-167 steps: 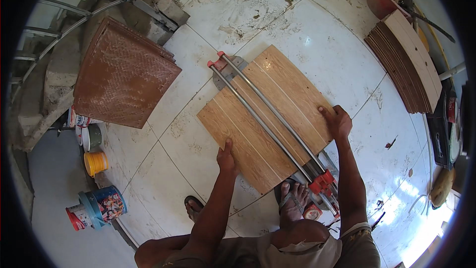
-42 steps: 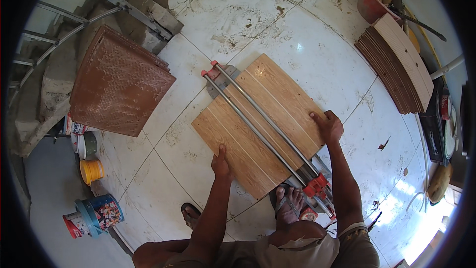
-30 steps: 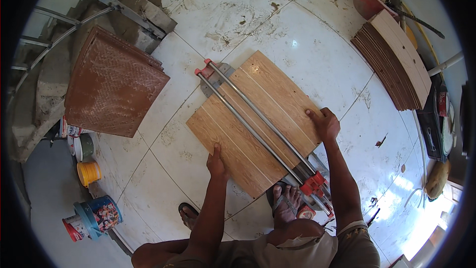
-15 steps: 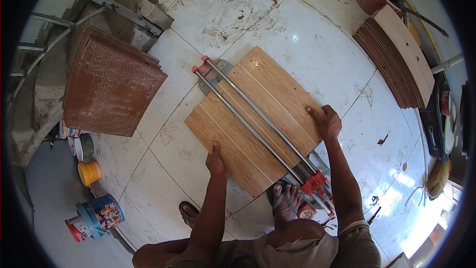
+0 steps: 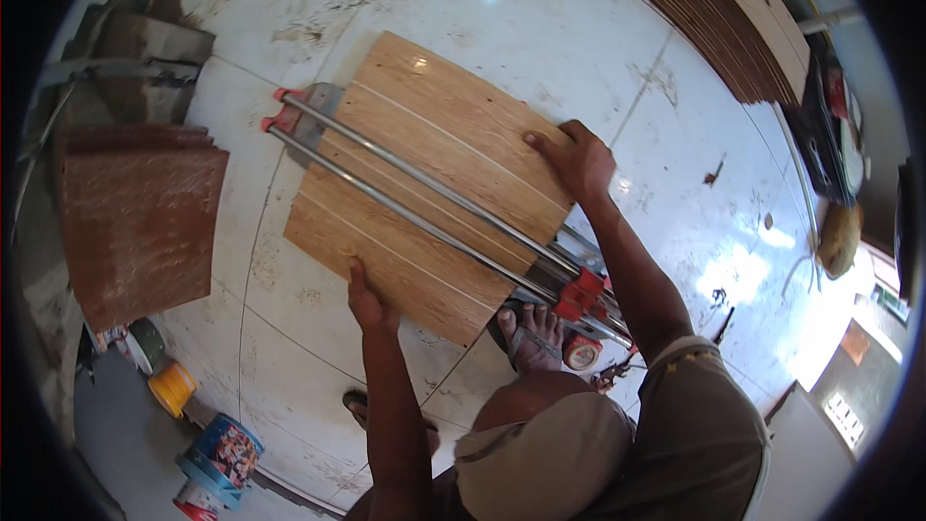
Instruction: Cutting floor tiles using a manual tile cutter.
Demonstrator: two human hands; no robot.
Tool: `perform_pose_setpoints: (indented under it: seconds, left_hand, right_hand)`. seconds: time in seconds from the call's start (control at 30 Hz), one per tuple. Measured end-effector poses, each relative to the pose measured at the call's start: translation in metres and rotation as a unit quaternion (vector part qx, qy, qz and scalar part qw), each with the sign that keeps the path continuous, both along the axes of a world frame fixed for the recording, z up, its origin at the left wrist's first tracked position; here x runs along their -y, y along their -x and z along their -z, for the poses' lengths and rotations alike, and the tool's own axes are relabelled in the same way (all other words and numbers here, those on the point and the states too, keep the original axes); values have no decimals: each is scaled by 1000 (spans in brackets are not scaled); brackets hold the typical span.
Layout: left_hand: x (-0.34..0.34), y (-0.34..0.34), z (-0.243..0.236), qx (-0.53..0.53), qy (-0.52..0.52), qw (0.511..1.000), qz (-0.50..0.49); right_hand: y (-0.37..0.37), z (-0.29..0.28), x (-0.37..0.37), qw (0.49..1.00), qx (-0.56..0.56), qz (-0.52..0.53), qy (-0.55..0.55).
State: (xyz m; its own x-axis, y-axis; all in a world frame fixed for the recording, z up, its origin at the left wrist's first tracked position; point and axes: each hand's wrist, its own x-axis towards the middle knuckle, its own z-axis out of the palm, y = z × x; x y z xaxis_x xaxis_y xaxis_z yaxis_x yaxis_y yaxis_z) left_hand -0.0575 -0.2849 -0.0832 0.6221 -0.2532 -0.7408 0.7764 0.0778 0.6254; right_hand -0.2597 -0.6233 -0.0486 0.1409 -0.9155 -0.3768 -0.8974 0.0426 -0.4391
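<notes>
A wood-look floor tile with pale lines lies on a manual tile cutter, beneath its two steel rails. The cutter's red far end points to the upper left, and its red carriage sits at the near end by my foot. My left hand holds the tile's near left edge, thumb on top, fingers partly hidden underneath. On the right edge my right hand grips likewise, thumb laid over the surface. A round red-rimmed item rests beside my foot.
A stack of brown tiles leans at the left, near concrete steps. Paint buckets and a yellow tub stand lower left. More tiles are stacked at the upper right, near a black case. Dirt marks the white floor.
The view has turned and shifted, so the tile, cutter and surroundings appear farther left and higher. Both hands keep their hold on the tile edges; the carriage stays at the near end.
</notes>
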Motion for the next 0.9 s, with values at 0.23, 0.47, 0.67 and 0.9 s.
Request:
perform_pose_setpoints:
  seconds: [0.23,0.47,0.67,0.9]
  left_hand:
    - [7,3,-1,-1,32,998,53]
    - [3,5,-3,-21,12,997,73]
    - [-3,2,9,-7,21,997,70]
    - [0,8,7,28,7,999,28]
  right_hand:
    - [7,-1,4,999,-9,-52,0]
    - [16,-3,4,998,21,-50,-13]
    - [12,-5,0,999,9,-39,1]
    - [10,-5,0,999,-9,-39,-25]
